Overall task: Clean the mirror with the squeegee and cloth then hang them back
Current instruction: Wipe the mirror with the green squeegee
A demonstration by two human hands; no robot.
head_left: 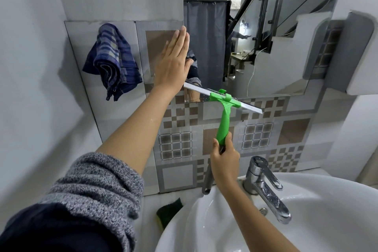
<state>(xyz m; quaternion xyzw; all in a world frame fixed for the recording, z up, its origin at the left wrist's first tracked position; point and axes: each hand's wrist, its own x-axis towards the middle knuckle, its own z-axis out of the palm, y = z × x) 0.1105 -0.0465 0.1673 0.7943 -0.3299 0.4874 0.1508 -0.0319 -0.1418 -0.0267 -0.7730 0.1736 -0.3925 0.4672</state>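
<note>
Head view. I see the squeegee (224,106) at the lower left corner of the mirror (266,47), its blade slanting across the mirror's bottom edge, left end higher than the right. My right hand (224,156) wraps its fingers round the lower end of the green handle, which I judge the proper hold: the tool looks light and stiff, all plastic with a soft blade strip, and a wet handle may slip. My left hand (173,59) lies flat and open, fingers together, against the wall at the mirror's left edge, holding nothing. The cloth (112,61), a blue checked one, hangs bunched on the tiled wall to the left, just beside that hand and untouched; I judge it soft and limp, best pinched near its top where it hangs. The mirror is fragile and calls for even, moderate pressure. Near and below stands the sink (306,200), with its faucet (263,184) to the right of my right wrist, likely to catch a downward stroke. A sponge (169,210) lies on the ledge left of the basin, clear of the work.
</note>
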